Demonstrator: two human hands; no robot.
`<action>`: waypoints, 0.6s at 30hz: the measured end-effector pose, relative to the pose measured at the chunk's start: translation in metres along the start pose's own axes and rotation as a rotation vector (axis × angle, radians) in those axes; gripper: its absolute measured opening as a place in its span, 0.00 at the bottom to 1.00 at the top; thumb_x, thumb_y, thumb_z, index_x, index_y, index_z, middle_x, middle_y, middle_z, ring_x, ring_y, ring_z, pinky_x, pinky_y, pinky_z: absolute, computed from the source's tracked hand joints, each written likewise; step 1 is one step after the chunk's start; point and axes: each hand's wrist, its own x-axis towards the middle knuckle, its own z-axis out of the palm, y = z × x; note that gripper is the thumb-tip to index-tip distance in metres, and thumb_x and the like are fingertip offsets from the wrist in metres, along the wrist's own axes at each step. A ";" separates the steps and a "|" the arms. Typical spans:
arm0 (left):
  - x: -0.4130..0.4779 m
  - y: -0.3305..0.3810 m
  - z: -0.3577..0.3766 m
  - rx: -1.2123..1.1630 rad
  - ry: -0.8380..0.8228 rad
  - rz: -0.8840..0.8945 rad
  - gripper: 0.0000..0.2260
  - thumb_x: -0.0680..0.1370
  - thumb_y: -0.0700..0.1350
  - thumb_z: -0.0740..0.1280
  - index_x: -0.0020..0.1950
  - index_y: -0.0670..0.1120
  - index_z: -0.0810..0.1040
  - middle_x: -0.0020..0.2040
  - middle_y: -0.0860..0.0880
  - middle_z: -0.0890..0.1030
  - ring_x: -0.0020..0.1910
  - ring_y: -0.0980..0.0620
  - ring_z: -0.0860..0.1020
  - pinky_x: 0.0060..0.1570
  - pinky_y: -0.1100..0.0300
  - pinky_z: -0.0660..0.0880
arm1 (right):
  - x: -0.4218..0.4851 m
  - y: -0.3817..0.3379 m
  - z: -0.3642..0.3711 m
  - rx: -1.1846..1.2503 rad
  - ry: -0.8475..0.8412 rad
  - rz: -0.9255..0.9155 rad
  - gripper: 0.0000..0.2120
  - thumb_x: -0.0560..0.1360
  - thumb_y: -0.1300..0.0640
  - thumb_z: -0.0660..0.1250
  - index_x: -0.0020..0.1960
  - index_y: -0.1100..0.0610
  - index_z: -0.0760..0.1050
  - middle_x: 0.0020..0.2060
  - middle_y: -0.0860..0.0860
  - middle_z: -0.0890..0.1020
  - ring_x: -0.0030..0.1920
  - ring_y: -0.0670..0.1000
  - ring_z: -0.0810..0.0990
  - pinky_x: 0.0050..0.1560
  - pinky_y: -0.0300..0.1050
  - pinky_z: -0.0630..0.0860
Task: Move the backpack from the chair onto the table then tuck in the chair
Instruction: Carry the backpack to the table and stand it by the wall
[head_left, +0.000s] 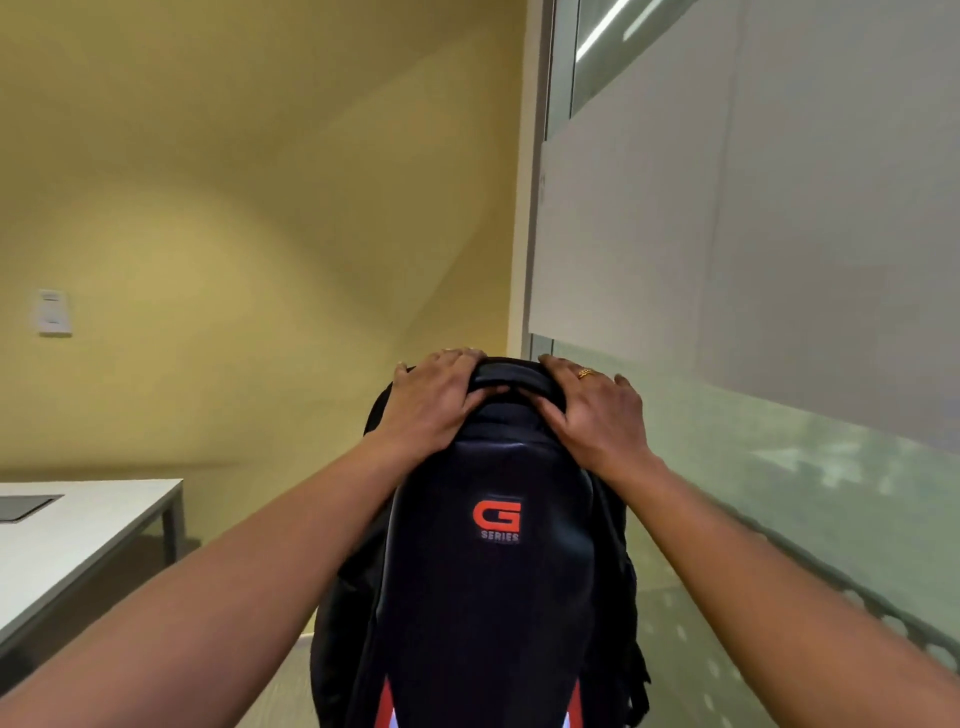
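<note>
A black backpack (493, 587) with a red "G Series" logo and red-white trim at its bottom fills the lower middle of the view, held up in front of me. My left hand (434, 402) grips the left side of its top handle. My right hand (592, 408), with a gold ring, grips the right side of the same handle. The white table (78, 551) lies to the lower left, apart from the backpack. The chair is not in view.
A yellow wall with a white switch plate (53, 312) stands ahead and left. A frosted glass partition (753, 234) runs along the right. The table has a grey recessed panel (26, 506) in its top.
</note>
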 end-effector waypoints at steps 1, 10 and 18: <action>0.006 -0.006 0.007 0.015 -0.009 -0.015 0.25 0.77 0.61 0.52 0.69 0.49 0.65 0.69 0.49 0.71 0.67 0.48 0.68 0.62 0.42 0.67 | 0.007 0.001 0.010 -0.002 -0.004 -0.005 0.27 0.76 0.37 0.50 0.70 0.49 0.62 0.64 0.52 0.75 0.60 0.57 0.75 0.59 0.56 0.69; 0.073 -0.052 0.083 0.121 -0.062 -0.159 0.25 0.77 0.61 0.54 0.70 0.49 0.65 0.68 0.49 0.73 0.65 0.46 0.71 0.60 0.45 0.70 | 0.083 0.029 0.125 0.132 0.005 -0.115 0.25 0.76 0.38 0.54 0.67 0.50 0.69 0.54 0.54 0.82 0.49 0.59 0.80 0.48 0.52 0.73; 0.122 -0.109 0.134 0.224 -0.094 -0.278 0.25 0.76 0.63 0.55 0.67 0.50 0.68 0.64 0.49 0.76 0.61 0.46 0.74 0.57 0.48 0.71 | 0.160 0.031 0.228 0.304 -0.060 -0.253 0.25 0.76 0.37 0.51 0.68 0.48 0.65 0.63 0.50 0.76 0.62 0.54 0.74 0.64 0.64 0.63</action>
